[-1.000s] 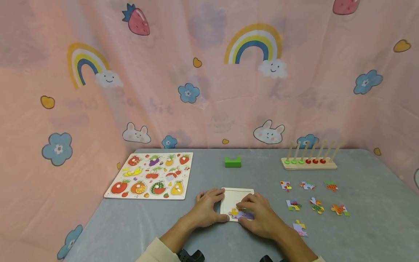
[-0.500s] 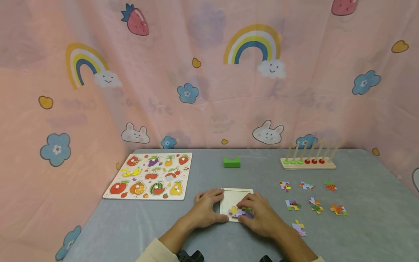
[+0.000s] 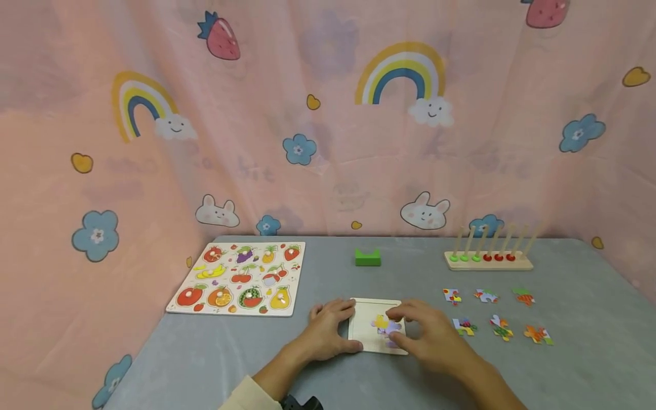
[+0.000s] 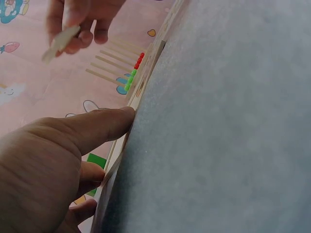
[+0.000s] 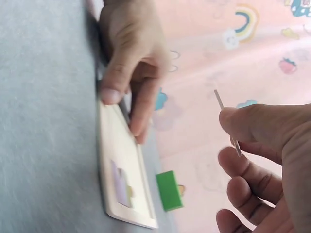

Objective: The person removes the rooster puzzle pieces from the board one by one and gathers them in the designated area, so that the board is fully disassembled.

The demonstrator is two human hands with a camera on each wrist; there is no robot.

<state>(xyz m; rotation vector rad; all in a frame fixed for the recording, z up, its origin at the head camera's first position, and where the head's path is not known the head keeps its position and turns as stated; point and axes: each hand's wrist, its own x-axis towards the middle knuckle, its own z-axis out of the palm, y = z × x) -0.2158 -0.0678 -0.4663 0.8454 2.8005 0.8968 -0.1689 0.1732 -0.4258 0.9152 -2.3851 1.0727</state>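
My left hand (image 3: 328, 335) grips the left side of a small pale wooden puzzle tray (image 3: 361, 319), its thumb at the near corner and fingers along the far part. My right hand (image 3: 435, 339) pinches a yellow-and-purple jigsaw piece (image 3: 381, 322) between thumb and fingers, raised above the tray. Seen from the right wrist, that jigsaw piece is edge-on and thin, well apart from the tray. Inside the tray's near right corner lies a purple piece with some green (image 5: 118, 182), partly covered by the right hand in the head view.
Several loose jigsaw pieces (image 3: 501, 328) lie in rows to the right. A peg counter with green and red beads (image 3: 489, 262) stands behind them. A green block (image 3: 368, 258) sits at the back middle, and a fruit knob puzzle board (image 3: 236, 282) lies at left.
My right hand has lifted the yellow-and-purple jigsaw piece from low over the tray's near part and drawn back to the right. The left hand keeps its hold on the tray.
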